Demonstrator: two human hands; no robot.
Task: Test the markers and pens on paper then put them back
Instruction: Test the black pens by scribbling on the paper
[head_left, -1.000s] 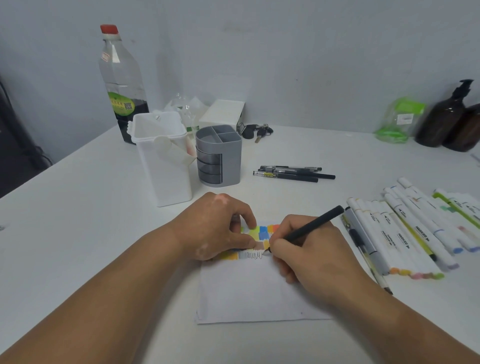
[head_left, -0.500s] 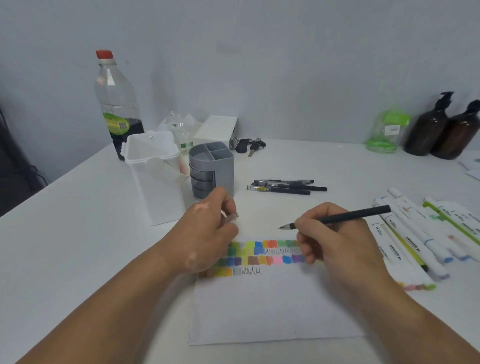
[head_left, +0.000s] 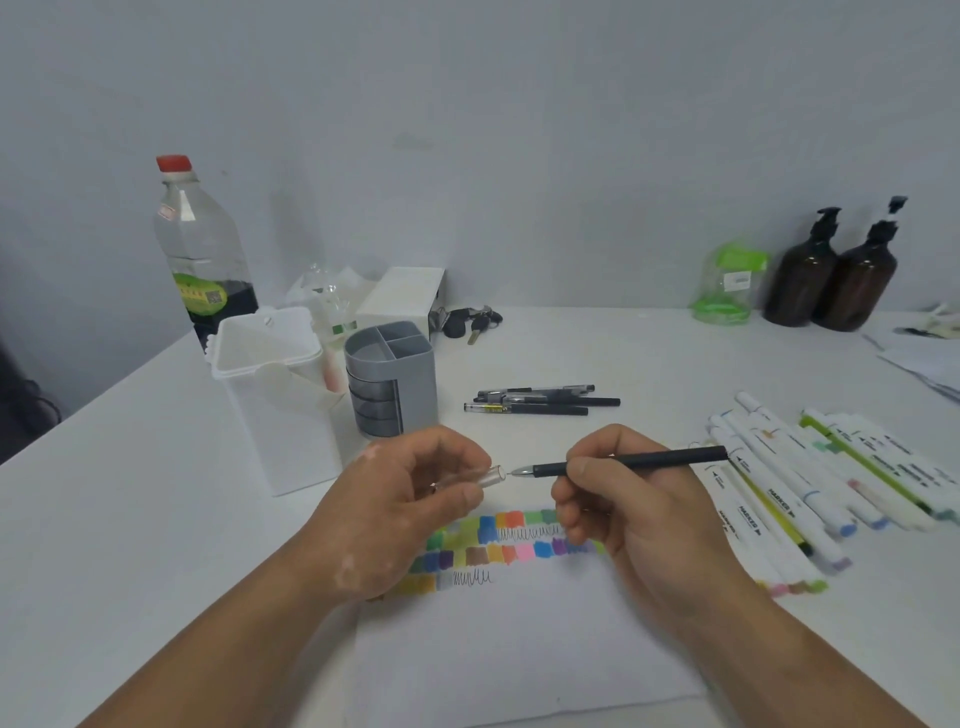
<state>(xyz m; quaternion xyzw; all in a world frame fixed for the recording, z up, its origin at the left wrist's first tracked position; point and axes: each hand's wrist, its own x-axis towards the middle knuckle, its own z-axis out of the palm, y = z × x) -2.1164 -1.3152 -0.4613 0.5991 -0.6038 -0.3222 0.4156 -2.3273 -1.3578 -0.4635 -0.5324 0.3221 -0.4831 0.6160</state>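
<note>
My right hand (head_left: 628, 499) holds a black pen (head_left: 649, 460) level above the paper, its tip pointing left. My left hand (head_left: 410, 499) grips the pen's clear cap (head_left: 493, 475), whose open end faces the tip a small gap away. The white paper (head_left: 519, 649) below carries rows of colour swatches (head_left: 498, 545) and black scribbles. Three black pens (head_left: 540, 401) lie behind the hands. Several white markers (head_left: 810, 483) lie in a row at the right. A grey pen holder (head_left: 389, 376) and a white box (head_left: 275, 400) stand at the left.
A bottle with a red cap (head_left: 200, 249) stands at the back left, with a small white box (head_left: 402, 296) and keys (head_left: 470, 321) near the wall. Two brown pump bottles (head_left: 831, 275) and a green packet (head_left: 727, 283) stand at the back right. Papers (head_left: 924, 358) lie at the far right edge.
My right hand lifted the pen off the paper and turned it level. My left hand rose from the paper with the clear cap and came close to the pen's tip.
</note>
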